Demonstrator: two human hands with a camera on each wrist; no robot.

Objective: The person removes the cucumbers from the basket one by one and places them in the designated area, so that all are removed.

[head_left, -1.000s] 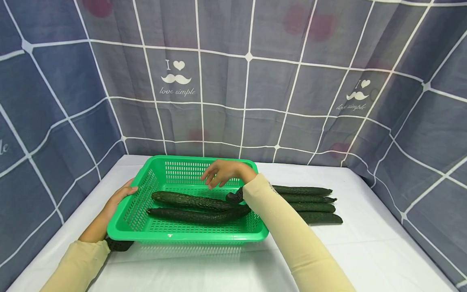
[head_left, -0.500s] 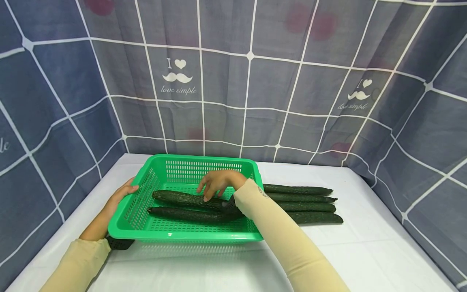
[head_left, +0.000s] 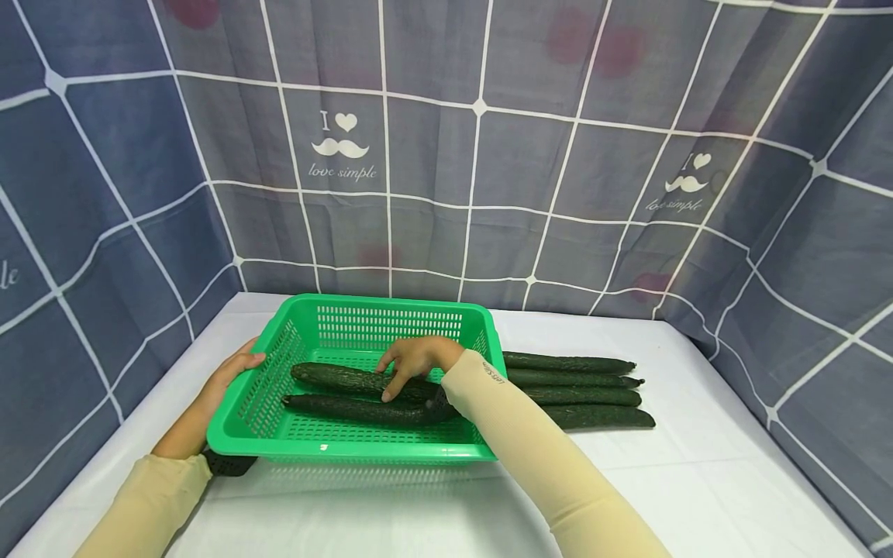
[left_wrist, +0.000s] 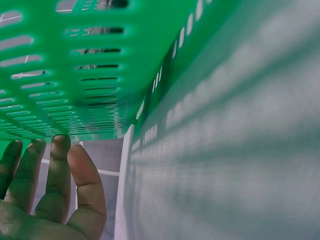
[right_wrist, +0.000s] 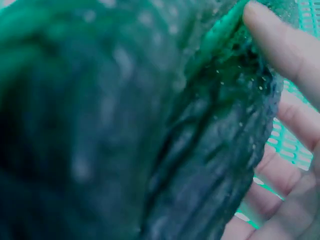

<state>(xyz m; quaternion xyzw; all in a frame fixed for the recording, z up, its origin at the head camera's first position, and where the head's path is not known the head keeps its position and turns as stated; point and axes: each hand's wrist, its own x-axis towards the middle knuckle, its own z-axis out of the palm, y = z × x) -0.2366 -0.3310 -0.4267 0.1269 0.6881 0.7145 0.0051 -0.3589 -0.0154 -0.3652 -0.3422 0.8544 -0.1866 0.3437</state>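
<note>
A green slotted plastic basket (head_left: 328, 448) holds two long dark cucumbers lying side by side. My left hand (head_left: 233, 372) grips its left rim; in the left wrist view the fingers (left_wrist: 60, 180) reach up against the basket's slotted outside. Inside the basket, my right hand (head_left: 418, 356) reaches over the rear cucumber (head_left: 324, 377), thumb on the near side and fingers on the far side. The right wrist view shows that ridged cucumber between thumb and fingers (right_wrist: 295, 182). The front cucumber (head_left: 335, 407), slightly curved, lies close beside it. Right ends of both are hidden by the right wrist.
Several more cucumbers (head_left: 593, 396) lie in a row on the white-covered table (head_left: 698, 465), right of the basket. Their left ends are hidden behind the basket and right sleeve. A grey checked curtain (head_left: 432, 155) hangs behind and on both sides.
My right hand has come down from above the basket onto the rear cucumber, and its thumb and fingers have closed around it. The left hand stays on the rim.
</note>
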